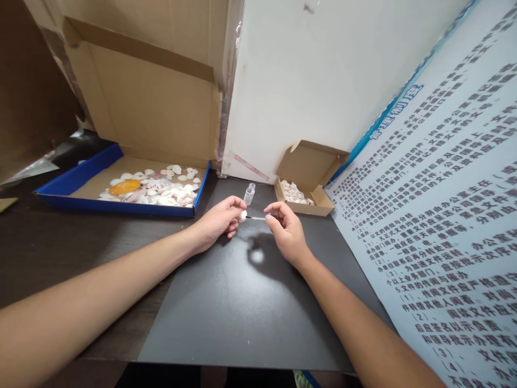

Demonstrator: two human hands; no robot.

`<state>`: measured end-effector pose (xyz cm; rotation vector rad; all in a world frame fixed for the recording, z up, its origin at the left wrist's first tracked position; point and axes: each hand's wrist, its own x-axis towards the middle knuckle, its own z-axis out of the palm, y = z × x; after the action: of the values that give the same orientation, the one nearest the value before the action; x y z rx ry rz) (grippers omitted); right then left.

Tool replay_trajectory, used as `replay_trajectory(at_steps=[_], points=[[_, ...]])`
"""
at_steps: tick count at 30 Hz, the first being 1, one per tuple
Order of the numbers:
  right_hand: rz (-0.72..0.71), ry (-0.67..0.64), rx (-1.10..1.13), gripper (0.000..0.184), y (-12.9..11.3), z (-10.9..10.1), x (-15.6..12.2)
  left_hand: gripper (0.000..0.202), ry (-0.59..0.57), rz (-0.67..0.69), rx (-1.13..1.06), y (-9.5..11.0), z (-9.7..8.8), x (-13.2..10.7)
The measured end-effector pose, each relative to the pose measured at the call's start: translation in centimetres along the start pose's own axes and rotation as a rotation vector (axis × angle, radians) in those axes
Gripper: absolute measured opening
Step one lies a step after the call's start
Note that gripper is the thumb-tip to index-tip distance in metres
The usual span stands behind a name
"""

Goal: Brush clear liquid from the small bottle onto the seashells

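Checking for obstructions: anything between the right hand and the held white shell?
Only the thin tool in the right hand spans the gap to the white shell in the left hand; nothing else visible intervenes.

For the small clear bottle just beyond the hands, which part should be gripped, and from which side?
Probably the body, below the neck, coming from the right. The clear bottle stands upright with its wall exposed there, while the left hand crowds its near left side.
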<state>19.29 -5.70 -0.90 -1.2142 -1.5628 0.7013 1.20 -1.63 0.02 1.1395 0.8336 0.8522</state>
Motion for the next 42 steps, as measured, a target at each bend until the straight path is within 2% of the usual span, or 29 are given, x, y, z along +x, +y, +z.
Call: replay_trajectory(at_steps=[7,11,14,27,42], points=[[0.041,0.07,0.09,0.014,1.1,1.2,0.1,0.02,0.021,0.011,-0.008,-0.2,-0.2,0.4],[0.088,0.033,0.156,0.014,1.2,2.1,1.2,0.02,0.003,0.039,-0.056,-0.5,-0.5,0.7],[0.104,0.06,0.201,0.013,1.0,2.2,1.6,0.022,0.006,0.056,-0.085,-0.7,-0.7,0.9],[0.06,0.011,0.105,0.014,1.7,0.7,1.3,0.025,-0.018,0.014,-0.127,-0.4,-0.5,0.5],[0.007,0.011,0.024,0.01,1.3,0.7,1.1,0.026,-0.036,-0.021,-0.059,-0.1,-0.7,0.4]])
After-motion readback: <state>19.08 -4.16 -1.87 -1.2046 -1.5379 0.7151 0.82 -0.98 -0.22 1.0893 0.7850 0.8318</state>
